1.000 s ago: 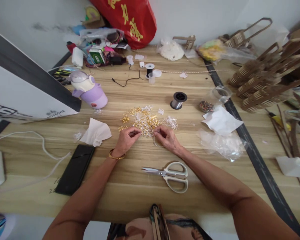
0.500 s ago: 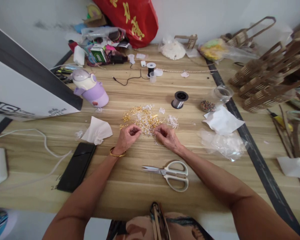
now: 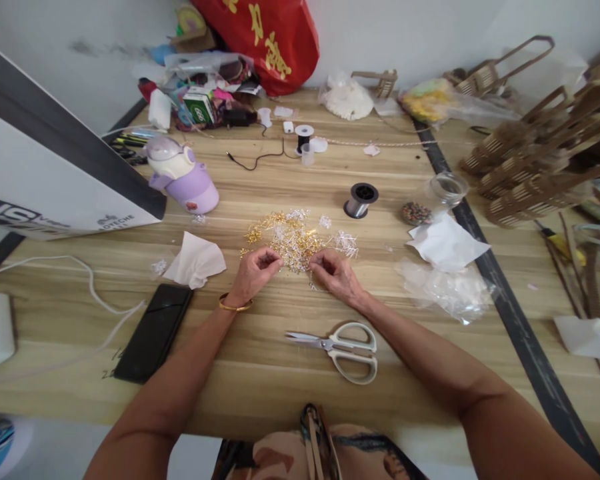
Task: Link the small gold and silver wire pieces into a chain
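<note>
A loose pile of tiny gold and silver beads (image 3: pixel 293 241) lies on the wooden table between my hands. My left hand (image 3: pixel 254 272), with a gold bangle at the wrist, is closed in a pinch at the pile's near left edge; what its fingertips hold is too small to make out. Thumb and index finger of my right hand (image 3: pixel 336 275) are pinched together at the near right edge. Below them hangs a thin strand with small silvery beads (image 3: pixel 313 286). White-handled scissors (image 3: pixel 330 343) lie slightly open in front of my hands.
Beyond the pile stands a spool of wire (image 3: pixel 361 200). A purple bottle (image 3: pixel 193 183), white tissue (image 3: pixel 196 260) and black phone (image 3: pixel 154 333) are at left. At right lie clear plastic bags (image 3: pixel 447 290), white paper (image 3: pixel 447 243), a clear jar (image 3: pixel 447 190) and woven baskets (image 3: pixel 520 167).
My hands stay in nearly the same pinched pose at the pile, with only a very slight shift. The whole view has moved a little; nothing else has visibly changed.
</note>
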`<move>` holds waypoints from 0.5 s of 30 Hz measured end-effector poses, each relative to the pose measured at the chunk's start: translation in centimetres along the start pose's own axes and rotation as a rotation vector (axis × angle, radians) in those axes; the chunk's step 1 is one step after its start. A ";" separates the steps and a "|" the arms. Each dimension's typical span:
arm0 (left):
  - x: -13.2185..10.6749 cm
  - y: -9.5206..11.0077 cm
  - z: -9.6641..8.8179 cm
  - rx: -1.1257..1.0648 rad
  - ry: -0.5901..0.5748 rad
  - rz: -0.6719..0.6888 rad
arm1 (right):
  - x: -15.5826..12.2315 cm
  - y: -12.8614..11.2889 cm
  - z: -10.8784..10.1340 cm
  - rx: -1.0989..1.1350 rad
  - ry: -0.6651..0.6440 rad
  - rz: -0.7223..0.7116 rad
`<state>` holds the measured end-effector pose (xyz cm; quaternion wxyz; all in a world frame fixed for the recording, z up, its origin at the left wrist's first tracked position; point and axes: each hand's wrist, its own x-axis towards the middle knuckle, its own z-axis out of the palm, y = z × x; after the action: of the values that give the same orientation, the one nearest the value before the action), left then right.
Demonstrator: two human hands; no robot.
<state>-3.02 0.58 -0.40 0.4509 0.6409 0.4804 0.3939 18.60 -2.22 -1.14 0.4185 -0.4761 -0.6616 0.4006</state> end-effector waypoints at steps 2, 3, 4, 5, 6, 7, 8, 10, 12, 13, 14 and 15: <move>0.0 0.1 -0.1 -0.012 -0.014 0.025 | 0.0 -0.2 0.0 -0.005 -0.002 0.005; 0.0 0.2 -0.1 -0.016 -0.020 0.043 | 0.0 -0.3 0.0 -0.005 -0.001 0.008; 0.0 0.3 -0.1 -0.016 -0.022 0.065 | 0.1 -0.3 0.0 -0.005 0.000 0.011; 0.0 0.3 -0.2 -0.013 -0.022 0.089 | 0.1 -0.4 0.0 -0.006 0.002 0.015; 0.1 0.4 -0.2 -0.009 -0.022 0.110 | 0.1 -0.4 0.0 -0.008 0.003 0.017; 0.1 0.5 -0.2 -0.007 -0.020 0.127 | 0.1 -0.4 0.0 -0.010 0.004 0.018; 0.1 0.6 -0.2 -0.009 -0.017 0.136 | 0.1 -0.4 0.0 -0.012 0.006 0.018; 0.1 0.7 -0.2 -0.032 -0.013 0.121 | 0.1 -0.4 0.0 -0.016 0.005 0.016; 0.1 0.8 -0.1 -0.067 -0.003 0.062 | 0.1 -0.4 0.0 -0.019 0.005 0.013; 0.1 0.8 -0.1 -0.088 0.001 0.024 | 0.1 -0.4 0.0 -0.019 0.004 0.014; 0.1 0.9 -0.1 -0.111 0.002 -0.013 | 0.1 -0.4 0.0 -0.020 0.003 0.016; 0.0 0.9 -0.1 -0.135 0.002 -0.044 | 0.1 -0.4 0.0 -0.020 0.002 0.018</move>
<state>-2.89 0.53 0.49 0.5011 0.5978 0.4674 0.4160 18.52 -2.23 -0.79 0.4110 -0.4866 -0.6607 0.3973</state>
